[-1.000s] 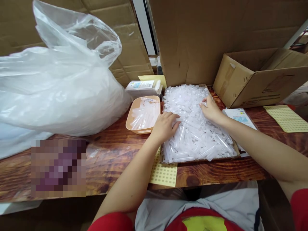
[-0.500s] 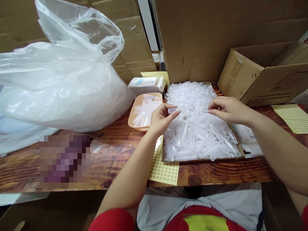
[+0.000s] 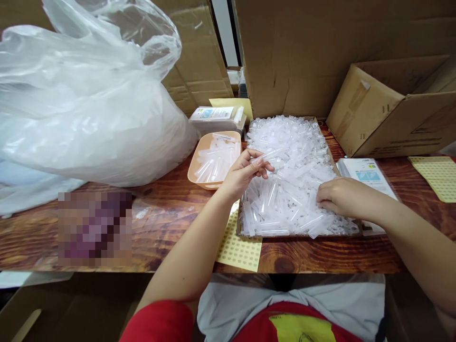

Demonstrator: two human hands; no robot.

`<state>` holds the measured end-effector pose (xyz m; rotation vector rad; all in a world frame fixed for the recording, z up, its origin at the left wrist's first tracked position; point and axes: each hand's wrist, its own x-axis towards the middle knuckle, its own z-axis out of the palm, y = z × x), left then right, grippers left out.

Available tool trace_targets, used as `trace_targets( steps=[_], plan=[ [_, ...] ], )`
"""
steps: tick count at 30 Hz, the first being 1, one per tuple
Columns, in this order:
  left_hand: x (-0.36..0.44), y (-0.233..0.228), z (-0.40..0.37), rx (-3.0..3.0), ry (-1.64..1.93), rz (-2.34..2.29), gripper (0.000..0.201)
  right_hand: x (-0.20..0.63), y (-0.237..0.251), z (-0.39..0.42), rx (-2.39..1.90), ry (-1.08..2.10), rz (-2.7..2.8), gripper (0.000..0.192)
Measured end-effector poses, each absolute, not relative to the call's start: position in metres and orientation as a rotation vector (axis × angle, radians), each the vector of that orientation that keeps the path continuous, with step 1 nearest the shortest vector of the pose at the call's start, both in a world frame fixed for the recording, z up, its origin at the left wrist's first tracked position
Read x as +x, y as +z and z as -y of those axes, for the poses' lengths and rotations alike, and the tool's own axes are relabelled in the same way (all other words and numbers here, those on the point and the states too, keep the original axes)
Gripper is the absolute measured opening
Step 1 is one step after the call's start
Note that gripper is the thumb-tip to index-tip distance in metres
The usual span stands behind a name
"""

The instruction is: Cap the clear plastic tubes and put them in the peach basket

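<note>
My left hand [image 3: 249, 172] is closed over the left side of the shallow cardboard tray [image 3: 274, 239], pinching a clear plastic tube [image 3: 269, 155] between thumb and fingers. A heap of loose translucent tubes and small caps [image 3: 290, 137] fills the tray. On the right side of the heap, my right hand [image 3: 337, 197] reaches in with its fingers drawn together; its fingertips are partly hidden, so what they grip is unclear. Beside my left hand stands a peach plastic bowl [image 3: 192, 176] with several similar tubes in it.
A bulging white plastic bag [image 3: 99, 114] takes up the left. Behind the bowl lies a stack of printed packs [image 3: 213, 116]; another printed pack [image 3: 368, 173] is right of the tray. An open cardboard box [image 3: 388, 109] stands at back right. Yellow sticker sheets [image 3: 240, 249] lie on the wooden table [image 3: 160, 228].
My right hand has moved down and right, away from the left hand, into the heap. The left hand stays near its place, and the tube in it now points up and right.
</note>
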<state>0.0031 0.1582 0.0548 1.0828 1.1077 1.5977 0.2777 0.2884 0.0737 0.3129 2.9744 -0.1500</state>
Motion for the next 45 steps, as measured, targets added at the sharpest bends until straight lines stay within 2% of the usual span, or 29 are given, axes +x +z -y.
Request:
trace_targets(
  steps=[6, 12, 16, 21, 27, 32, 35, 37, 42, 45],
  plan=[
    [0.0, 0.052, -0.158, 1.117, 1.559, -1.169, 0.05, 0.266, 0.07, -0.287, 0.363, -0.328, -2.911, 0.02],
    [0.006, 0.054, -0.155, 1.178, 1.581, -1.266, 0.044, 0.28, 0.064, -0.29, 0.338, -0.481, -3.139, 0.01],
    [0.018, 0.06, -0.152, 1.214, 1.571, -1.307, 0.044, 0.285, 0.072, -0.288, 0.317, -0.824, -3.483, 0.006],
    [0.035, 0.062, -0.148, 1.22, 1.513, -1.275, 0.046, 0.267, 0.071, -0.271, 0.142, -1.335, -3.837, 0.021],
    [0.045, 0.06, -0.147, 1.191, 1.418, -1.109, 0.049, 0.253, 0.069, -0.251, 0.185, -1.203, -4.031, 0.026],
    [0.042, 0.067, -0.142, 1.245, 1.334, -1.131, 0.048, 0.257, 0.07, -0.24, 0.026, -1.04, -4.019, 0.03],
    [0.038, 0.072, -0.137, 1.346, 1.216, -1.16, 0.044, 0.259, 0.066, -0.236, -0.008, -1.08, -3.994, 0.034],
    [0.036, 0.075, -0.135, 1.446, 1.141, -1.197, 0.038, 0.259, 0.062, -0.235, 0.101, -1.249, -3.944, 0.033],
    [0.04, 0.075, -0.135, 1.542, 1.084, -1.238, 0.029, 0.26, 0.055, -0.239, 0.417, -1.912, -3.613, 0.025],
    [0.048, 0.073, -0.134, 1.476, 1.144, -1.192, 0.032, 0.26, 0.057, -0.239, 0.423, -2.006, -3.574, 0.023]
  ],
)
